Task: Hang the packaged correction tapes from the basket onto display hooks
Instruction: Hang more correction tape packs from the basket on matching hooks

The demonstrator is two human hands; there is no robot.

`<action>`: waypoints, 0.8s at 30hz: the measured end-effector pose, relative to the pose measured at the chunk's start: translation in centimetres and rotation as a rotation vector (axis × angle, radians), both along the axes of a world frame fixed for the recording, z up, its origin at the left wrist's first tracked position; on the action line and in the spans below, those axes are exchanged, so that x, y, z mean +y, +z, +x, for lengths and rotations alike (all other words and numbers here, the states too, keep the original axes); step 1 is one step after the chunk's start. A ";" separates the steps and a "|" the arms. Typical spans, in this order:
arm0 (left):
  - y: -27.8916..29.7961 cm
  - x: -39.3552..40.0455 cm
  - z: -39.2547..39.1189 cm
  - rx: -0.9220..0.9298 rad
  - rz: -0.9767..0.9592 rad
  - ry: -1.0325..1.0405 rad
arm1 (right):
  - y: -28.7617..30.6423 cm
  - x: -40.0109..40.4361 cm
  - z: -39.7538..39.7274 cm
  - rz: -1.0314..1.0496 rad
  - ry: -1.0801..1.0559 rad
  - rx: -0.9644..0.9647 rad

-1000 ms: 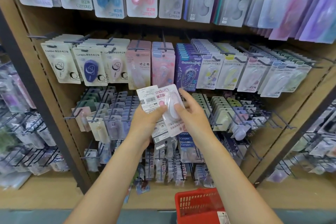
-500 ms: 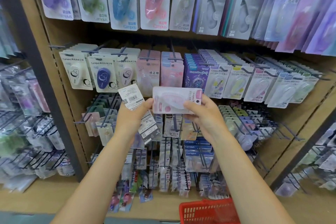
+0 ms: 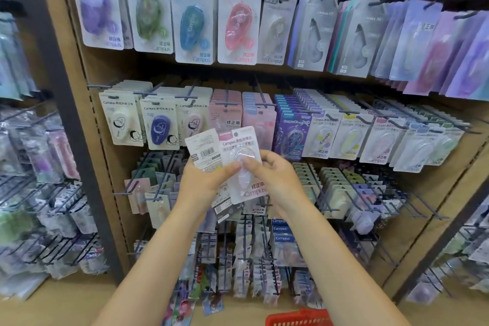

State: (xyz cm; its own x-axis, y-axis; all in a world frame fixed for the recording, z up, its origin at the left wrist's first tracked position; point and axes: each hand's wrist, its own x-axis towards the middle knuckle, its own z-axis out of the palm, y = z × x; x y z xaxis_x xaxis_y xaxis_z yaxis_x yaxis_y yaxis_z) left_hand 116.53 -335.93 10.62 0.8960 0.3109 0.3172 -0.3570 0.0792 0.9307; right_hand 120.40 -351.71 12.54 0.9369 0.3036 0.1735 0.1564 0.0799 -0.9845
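a: what sort of place is this?
b: a stationery shop. carded correction tapes [image 3: 240, 22] hang in rows on display hooks [image 3: 328, 103] from twelve to three o'clock, a barcode label [image 3: 206, 151] at centre, red basket [image 3: 296, 320] at six.

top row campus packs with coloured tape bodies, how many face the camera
5, left to right along the top hooks: purple pack, green pack, blue pack, pink pack, pale grey pack. More may hang hidden behind each.
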 end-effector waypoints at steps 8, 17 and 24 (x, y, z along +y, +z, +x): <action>0.3 -4.5 2.2 -0.007 0.005 -0.048 | -1.5 -4.9 -0.1 -0.042 -0.051 0.019; 0.8 -14.5 6.3 0.174 0.145 -0.238 | -3.0 -17.1 1.4 0.106 -0.311 -0.040; 1.0 -22.5 7.1 0.159 0.083 -0.249 | -2.3 -26.9 4.9 0.137 -0.467 -0.088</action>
